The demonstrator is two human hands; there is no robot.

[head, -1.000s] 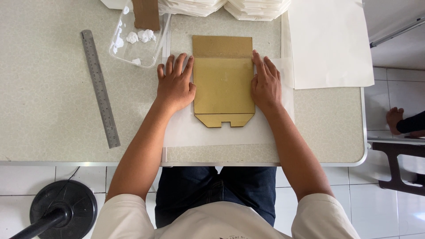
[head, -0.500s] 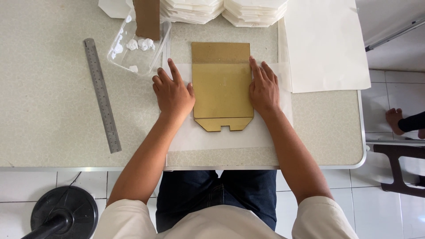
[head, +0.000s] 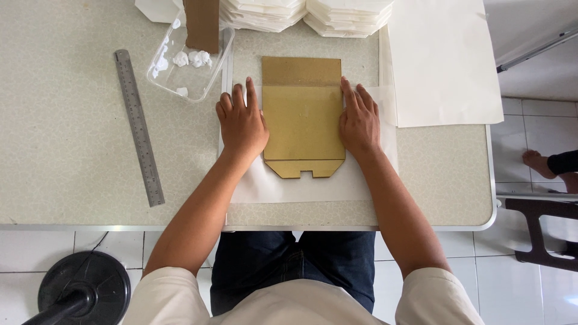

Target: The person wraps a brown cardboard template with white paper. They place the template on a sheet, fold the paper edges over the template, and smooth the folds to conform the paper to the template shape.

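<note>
The brown cardboard template (head: 303, 117) lies lengthwise away from the person, between both hands; left hand (head: 242, 124) and right hand (head: 359, 118) flank its long edges, fingers flat, slightly spread, gripping nothing.

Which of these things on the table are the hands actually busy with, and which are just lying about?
In use: left hand, right hand, brown cardboard template, white paper sheet under it.

Lying about: steel ruler, clear plastic tub, stacks of folded white paper, large white sheet.
</note>
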